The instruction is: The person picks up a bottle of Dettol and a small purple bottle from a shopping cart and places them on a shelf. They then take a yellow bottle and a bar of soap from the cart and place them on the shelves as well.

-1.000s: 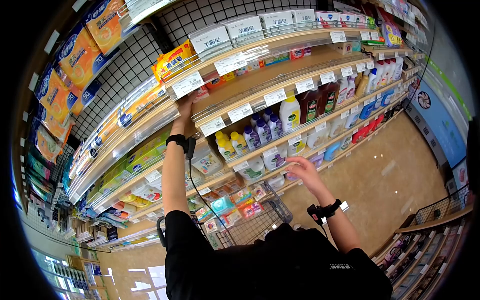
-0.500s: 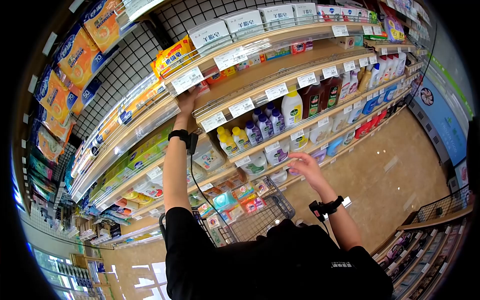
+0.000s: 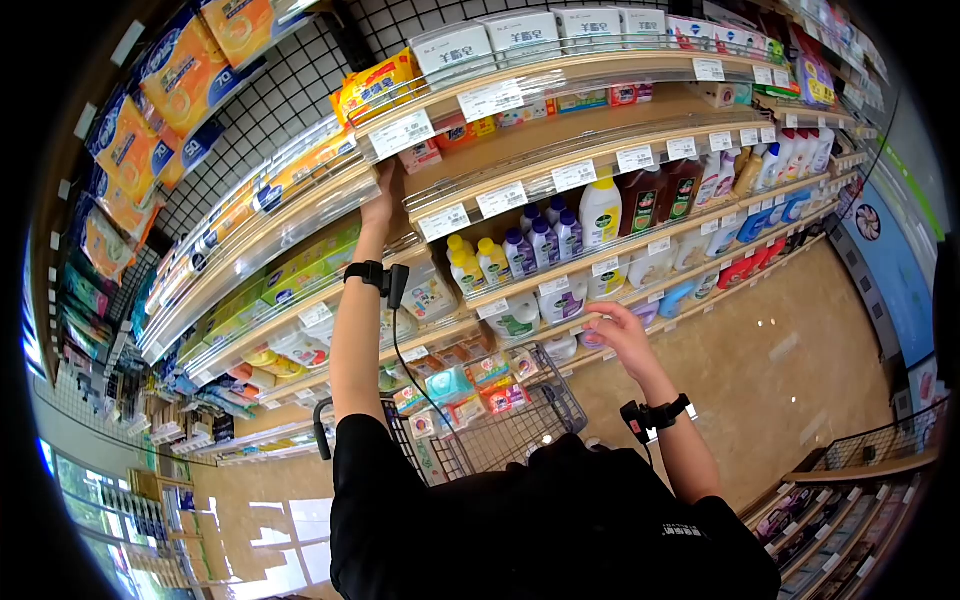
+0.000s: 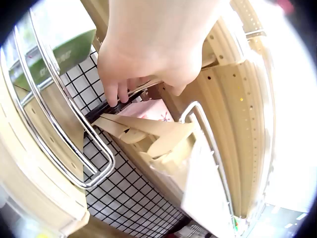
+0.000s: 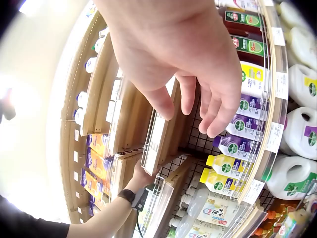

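Observation:
My left hand [image 3: 377, 208] reaches into the gap at the left end of a middle shelf, its fingertips partly hidden in the head view. In the left wrist view its fingers [image 4: 123, 91] point down and nothing shows between them and the thumb. Just beyond them lies a pink box [image 4: 151, 110], seen in the head view as a small pink box [image 3: 421, 156] under a price tag. Held in the air before the lower shelves, my right hand [image 3: 622, 335] has loosely bent fingers and nothing in it. Purple-capped bottles [image 5: 234, 145] stand on the shelf beyond it.
A wire shopping cart [image 3: 520, 425] with several packs stands close before me. Wire guards [image 4: 74, 134] and price tags [image 3: 443, 222] edge the shelves. White jugs [image 3: 515, 318] fill a lower shelf. Orange packs [image 3: 165, 75] hang at the left.
The shelves have shifted right and up in the head view. My left hand has drawn slightly away from the pink box, which shows more fully. My right hand stays raised, much as before.

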`<action>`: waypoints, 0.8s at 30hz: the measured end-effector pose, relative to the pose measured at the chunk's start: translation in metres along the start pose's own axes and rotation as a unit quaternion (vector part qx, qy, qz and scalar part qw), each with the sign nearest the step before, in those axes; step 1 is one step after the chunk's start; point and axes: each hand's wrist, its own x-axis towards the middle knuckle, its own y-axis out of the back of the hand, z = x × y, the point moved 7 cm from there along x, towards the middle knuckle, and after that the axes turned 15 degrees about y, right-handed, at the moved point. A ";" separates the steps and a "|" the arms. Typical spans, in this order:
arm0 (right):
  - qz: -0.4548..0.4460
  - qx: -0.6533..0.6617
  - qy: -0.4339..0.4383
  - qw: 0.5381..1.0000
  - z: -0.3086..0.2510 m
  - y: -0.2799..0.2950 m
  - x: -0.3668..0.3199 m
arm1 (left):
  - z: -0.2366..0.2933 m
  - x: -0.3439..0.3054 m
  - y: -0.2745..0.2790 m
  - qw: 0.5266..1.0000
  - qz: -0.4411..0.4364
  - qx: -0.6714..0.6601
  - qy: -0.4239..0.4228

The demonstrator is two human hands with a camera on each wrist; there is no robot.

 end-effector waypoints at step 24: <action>-0.083 0.053 -0.090 0.991 0.024 -0.028 0.006 | -0.038 -0.233 0.131 0.867 0.071 -0.479 0.116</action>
